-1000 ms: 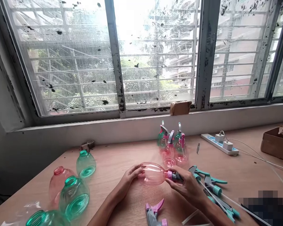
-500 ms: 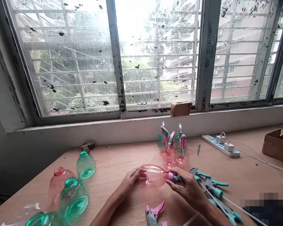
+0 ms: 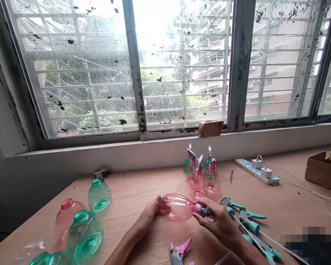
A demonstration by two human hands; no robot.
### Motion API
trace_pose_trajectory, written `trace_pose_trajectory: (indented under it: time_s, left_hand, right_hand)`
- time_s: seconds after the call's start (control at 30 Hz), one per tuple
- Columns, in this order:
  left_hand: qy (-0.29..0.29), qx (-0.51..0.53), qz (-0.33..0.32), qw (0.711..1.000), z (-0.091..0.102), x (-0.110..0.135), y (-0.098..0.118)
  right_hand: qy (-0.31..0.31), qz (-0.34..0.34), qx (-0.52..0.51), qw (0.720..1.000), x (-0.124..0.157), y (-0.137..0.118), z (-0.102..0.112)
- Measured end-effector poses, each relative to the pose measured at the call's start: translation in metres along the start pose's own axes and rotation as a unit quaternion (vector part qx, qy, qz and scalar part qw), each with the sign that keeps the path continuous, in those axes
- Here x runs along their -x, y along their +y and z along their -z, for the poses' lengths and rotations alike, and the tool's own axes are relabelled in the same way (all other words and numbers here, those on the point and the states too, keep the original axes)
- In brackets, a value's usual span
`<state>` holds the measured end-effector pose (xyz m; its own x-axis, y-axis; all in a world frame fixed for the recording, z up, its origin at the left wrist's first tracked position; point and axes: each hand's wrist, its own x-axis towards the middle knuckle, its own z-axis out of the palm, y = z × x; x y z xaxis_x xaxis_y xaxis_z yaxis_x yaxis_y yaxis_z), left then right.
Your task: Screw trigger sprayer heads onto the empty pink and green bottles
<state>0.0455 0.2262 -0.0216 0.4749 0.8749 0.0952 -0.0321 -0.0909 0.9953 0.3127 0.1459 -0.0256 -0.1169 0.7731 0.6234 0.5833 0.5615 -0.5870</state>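
A clear pink spray bottle point(image 3: 178, 207) lies sideways between my hands, just above the table. My left hand point(image 3: 150, 213) is closed round its base end. My right hand point(image 3: 216, 221) grips the spray head point(image 3: 200, 209) at the neck, its pink collar against the bottle's mouth; most of the grey head is hidden by my fingers. Nearer to me lies a loose grey and pink spray head point(image 3: 179, 250). Several grey and teal spray heads point(image 3: 249, 221) with white tubes lie beside my right forearm.
Open green bottles point(image 3: 85, 235) and a pink one point(image 3: 67, 217) stand at left. Several bottles with spray heads point(image 3: 200, 176) stand near the wall. A power strip point(image 3: 256, 171), tweezers point(image 3: 231, 176) and a cardboard box point(image 3: 324, 171) are at right. A brown block point(image 3: 210, 129) sits on the sill.
My left hand has shifted slightly and wraps further round the bottle's base. The right hand keeps its grip on the spray head at the neck. The whole view has moved a little.
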Motion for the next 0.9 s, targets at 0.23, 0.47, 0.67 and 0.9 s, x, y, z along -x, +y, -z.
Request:
trace_pose_trajectory:
  time_s: [0.23, 0.47, 0.67, 0.9]
  left_hand:
    - [-0.031, 0.031, -0.030, 0.999, 0.001, 0.008, 0.015]
    - [-0.022, 0.059, -0.009, 0.998, 0.003, 0.002, 0.002]
    - [-0.033, 0.044, 0.011, 0.998, -0.004, 0.002, 0.000]
    - [-0.064, 0.095, -0.013, 0.993, 0.001, 0.006, 0.010]
  right_hand:
    - [-0.009, -0.014, 0.019, 1.000, -0.002, 0.008, 0.001]
    - [0.006, -0.001, 0.020, 1.000, 0.001, 0.001, -0.001]
    - [0.008, -0.007, 0.015, 1.000, 0.004, 0.007, 0.000]
    - [-0.023, -0.027, 0.033, 0.999, 0.002, 0.007, 0.003]
